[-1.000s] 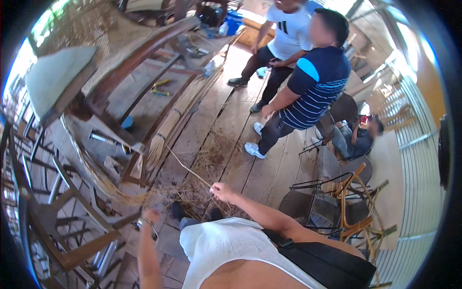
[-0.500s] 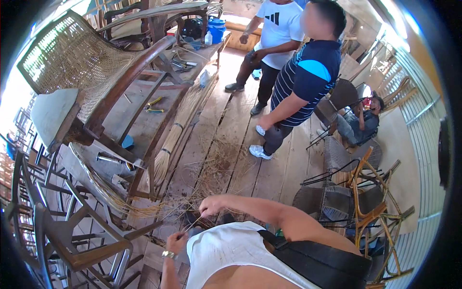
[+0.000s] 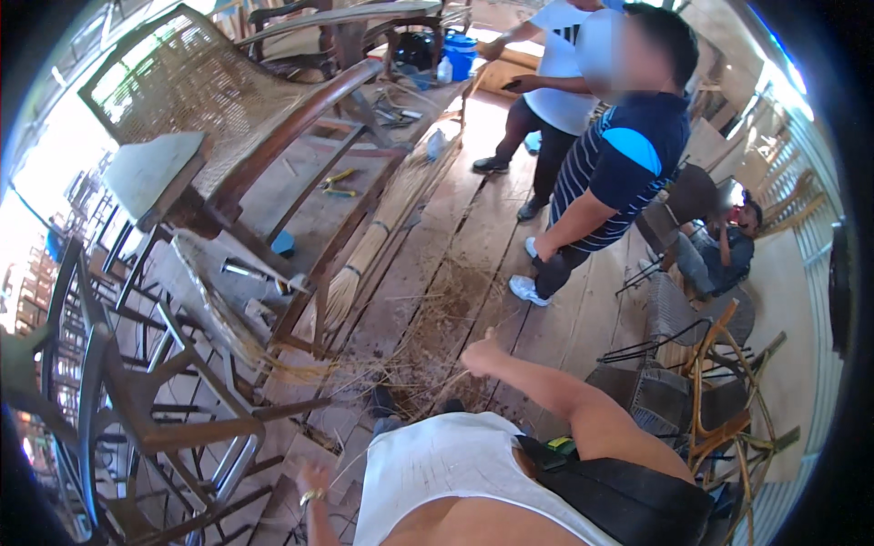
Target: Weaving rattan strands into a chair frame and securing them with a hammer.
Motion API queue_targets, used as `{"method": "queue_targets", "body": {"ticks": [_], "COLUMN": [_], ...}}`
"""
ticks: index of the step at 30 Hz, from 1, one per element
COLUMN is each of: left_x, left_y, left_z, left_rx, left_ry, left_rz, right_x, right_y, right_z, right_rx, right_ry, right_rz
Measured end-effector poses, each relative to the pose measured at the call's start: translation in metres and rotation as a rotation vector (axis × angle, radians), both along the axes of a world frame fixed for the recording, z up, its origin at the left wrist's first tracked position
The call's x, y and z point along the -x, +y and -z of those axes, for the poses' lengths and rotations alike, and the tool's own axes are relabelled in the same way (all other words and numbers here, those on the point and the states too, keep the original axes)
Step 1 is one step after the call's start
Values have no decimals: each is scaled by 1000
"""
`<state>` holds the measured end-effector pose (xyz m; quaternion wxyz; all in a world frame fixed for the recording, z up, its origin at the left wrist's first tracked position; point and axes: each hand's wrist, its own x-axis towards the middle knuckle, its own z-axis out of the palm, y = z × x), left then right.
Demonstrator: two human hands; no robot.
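Note:
My right hand (image 3: 486, 354) is out in front of my body, above the littered floor, its fingers curled closed on a thin cane strand. Low at the left, my left hand (image 3: 314, 477), with a band at the wrist, is somewhat blurred and looks closed on the same strand. Part of the pale cane strand (image 3: 353, 458) shows beside the left hand; most of its length is too fine to follow. A bundle of long cane strips (image 3: 357, 264), tied with dark bands, lies ahead next to a wooden chair frame (image 3: 332, 96) with a woven back.
Dark chair frames (image 3: 173, 428) crowd the left. A hammer (image 3: 250, 270) and yellow-handled pliers (image 3: 339, 183) lie by the large chair. Two people (image 3: 619, 146) stand ahead; another person (image 3: 719, 255) sits at right near stacked woven chairs (image 3: 669, 318). Cane scraps (image 3: 446, 309) cover the floorboards.
My hands have moved apart: the right outward to the right and up, the left down and left. The view has shifted, and the white-shirted person ahead has raised their hands.

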<state>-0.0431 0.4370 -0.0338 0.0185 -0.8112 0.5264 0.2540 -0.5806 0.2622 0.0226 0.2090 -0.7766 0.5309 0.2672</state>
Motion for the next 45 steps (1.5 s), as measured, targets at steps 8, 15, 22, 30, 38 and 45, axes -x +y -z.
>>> {"method": "queue_targets", "body": {"ticks": [8, 15, 22, 30, 38, 45], "left_x": [199, 39, -16, 206, 266, 48], "left_y": [-109, -89, -76, -118, -145, -147], "left_z": [-89, -58, -37, -55, -75, -8], "left_rx": [114, 213, 266, 81, 185, 342], "left_ry": [763, 376, -285, 888, 1558, 1435], "left_rz": [236, 87, -51, 70, -519, -814], "right_x": [-109, 47, 60, -31, -44, 179], "right_y": [-8, -51, -26, -10, 18, 45], "right_z": [-74, -29, -52, -43, 19, 15], "right_rx": [-23, -73, -32, -326, -202, -211], "right_ry": [-855, -627, -653, -1070, -1133, -685], "right_rz": [-120, 27, 308, 519, 427, 623]}}
